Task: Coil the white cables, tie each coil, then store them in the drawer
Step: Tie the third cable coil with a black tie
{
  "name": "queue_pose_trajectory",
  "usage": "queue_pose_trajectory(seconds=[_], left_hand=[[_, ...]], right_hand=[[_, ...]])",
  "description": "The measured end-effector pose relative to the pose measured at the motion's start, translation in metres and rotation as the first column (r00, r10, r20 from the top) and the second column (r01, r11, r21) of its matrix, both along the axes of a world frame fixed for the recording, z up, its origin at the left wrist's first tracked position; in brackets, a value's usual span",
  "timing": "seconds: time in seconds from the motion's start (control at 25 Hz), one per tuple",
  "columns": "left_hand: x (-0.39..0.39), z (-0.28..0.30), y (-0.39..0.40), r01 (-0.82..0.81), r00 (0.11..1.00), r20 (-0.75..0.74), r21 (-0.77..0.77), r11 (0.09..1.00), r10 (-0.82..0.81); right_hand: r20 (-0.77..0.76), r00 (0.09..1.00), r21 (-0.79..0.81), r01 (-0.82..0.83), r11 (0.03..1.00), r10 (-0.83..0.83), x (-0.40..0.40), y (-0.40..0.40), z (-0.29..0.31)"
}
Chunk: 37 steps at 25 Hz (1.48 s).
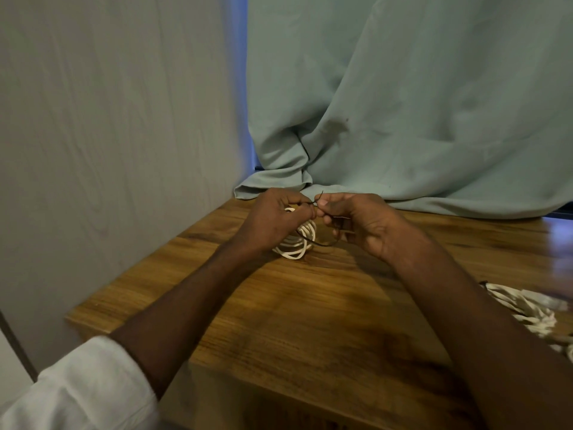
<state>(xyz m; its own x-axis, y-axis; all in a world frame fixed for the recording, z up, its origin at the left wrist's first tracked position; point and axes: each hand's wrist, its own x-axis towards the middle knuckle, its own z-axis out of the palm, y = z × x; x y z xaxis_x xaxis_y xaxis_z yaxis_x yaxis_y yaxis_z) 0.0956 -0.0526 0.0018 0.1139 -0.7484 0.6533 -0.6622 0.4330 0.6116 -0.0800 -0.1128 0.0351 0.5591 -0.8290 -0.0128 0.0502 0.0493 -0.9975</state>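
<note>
Left hand [273, 221] and right hand [356, 223] each pinch a thin dark tie [322, 243]; just below their grip, a white cable coil [294, 243] rests on the wooden worktop [310, 305].

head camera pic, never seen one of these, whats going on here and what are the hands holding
There is no machine here: a person wears a camera on the head, looking down at both bare hands over a wooden table. The left hand grips a white cable coil. Both it and the right hand pinch a thin dark tie that loops beside the coil. More white cables lie at the right edge. A pale green cloth hangs behind.
</note>
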Motion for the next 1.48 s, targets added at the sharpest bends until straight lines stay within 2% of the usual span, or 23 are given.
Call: queue_pose_trajectory(seconds=[0.16, 0.32, 0.44, 0.56, 0.64, 0.72, 0.84, 0.92, 1.0, 1.04, 1.08, 1.12, 1.2, 1.28, 1.36, 1.4, 1.48], left_hand=[[0.001, 0.0, -0.001, 0.024, 1.0, -0.007, 0.026, 0.999, -0.024], [0.001, 0.001, -0.002, 0.099, 0.992, -0.079, 0.063, 0.993, -0.094], [-0.005, 0.001, -0.003, 0.189, 0.939, -0.309, 0.092, 0.978, -0.153], [-0.011, 0.0, -0.003, 0.293, 0.802, -0.559, 0.061, 0.954, -0.21], [-0.011, 0.0, -0.003, 0.337, 0.749, -0.621, 0.058, 0.94, -0.23], [-0.009, 0.001, -0.002, 0.32, 0.772, -0.602, 0.088, 0.943, -0.206], [-0.005, 0.002, -0.004, 0.228, 0.828, -0.547, 0.131, 0.965, -0.121], [-0.002, 0.001, -0.006, 0.192, 0.844, -0.53, 0.162, 0.968, -0.078], [-0.001, -0.001, -0.009, 0.143, 0.871, -0.49, 0.185, 0.972, -0.035], [-0.001, -0.001, -0.009, 0.105, 0.886, -0.464, 0.186, 0.977, -0.007], [0.0, -0.001, -0.01, 0.063, 0.894, -0.447, 0.177, 0.982, 0.023], [0.001, -0.001, -0.01, 0.017, 0.898, -0.437, 0.165, 0.986, 0.058], [0.008, -0.001, -0.014, -0.068, 0.858, -0.494, 0.16, 0.985, 0.139], [0.013, -0.001, -0.016, -0.077, 0.759, -0.627, 0.177, 0.981, 0.173], [0.018, -0.005, -0.018, -0.018, 0.679, -0.718, 0.189, 0.982, 0.151], [0.02, -0.006, -0.02, 0.032, 0.656, -0.745, 0.189, 0.981, 0.122], [0.02, -0.005, -0.019, 0.175, 0.622, -0.783, 0.174, 0.969, 0.028]], right_hand=[[-0.076, 0.996, -0.123, 0.044, 0.991, -0.053, 0.001, 0.008, 0.002], [-0.058, 0.995, -0.164, 0.073, 0.984, -0.084, 0.0, 0.012, 0.003], [-0.005, 0.988, -0.177, 0.153, 0.972, -0.156, 0.001, 0.011, 0.0], [0.039, 0.977, -0.242, 0.214, 0.946, -0.211, 0.004, 0.011, -0.003], [0.073, 0.973, -0.254, 0.23, 0.939, -0.218, 0.007, 0.014, -0.003], [0.12, 0.947, -0.272, 0.321, 0.907, -0.299, 0.006, 0.013, 0.001], [0.307, 0.863, -0.139, 0.457, 0.878, -0.4, -0.002, 0.001, 0.013], [0.528, 0.781, 0.027, 0.378, 0.925, -0.334, -0.011, -0.005, 0.022], [0.716, 0.654, 0.115, 0.236, 0.965, -0.245, -0.015, -0.007, 0.027], [0.757, 0.619, 0.129, 0.172, 0.976, -0.21, -0.014, -0.005, 0.028], [0.761, 0.622, 0.139, 0.123, 0.983, -0.185, -0.013, -0.004, 0.028], [0.73, 0.662, 0.147, 0.087, 0.985, -0.167, -0.01, -0.001, 0.027], [0.561, 0.819, 0.131, 0.06, 0.99, -0.124, -0.004, 0.007, 0.021], [0.214, 0.973, -0.043, 0.101, 0.994, -0.09, 0.008, 0.015, 0.008], [-0.076, 0.985, -0.315, 0.122, 0.941, -0.153, 0.022, 0.022, -0.006], [-0.131, 0.966, -0.446, 0.141, 0.884, -0.221, 0.027, 0.024, -0.011], [-0.122, 0.922, -0.623, 0.218, 0.751, -0.368, 0.031, 0.024, -0.015]])
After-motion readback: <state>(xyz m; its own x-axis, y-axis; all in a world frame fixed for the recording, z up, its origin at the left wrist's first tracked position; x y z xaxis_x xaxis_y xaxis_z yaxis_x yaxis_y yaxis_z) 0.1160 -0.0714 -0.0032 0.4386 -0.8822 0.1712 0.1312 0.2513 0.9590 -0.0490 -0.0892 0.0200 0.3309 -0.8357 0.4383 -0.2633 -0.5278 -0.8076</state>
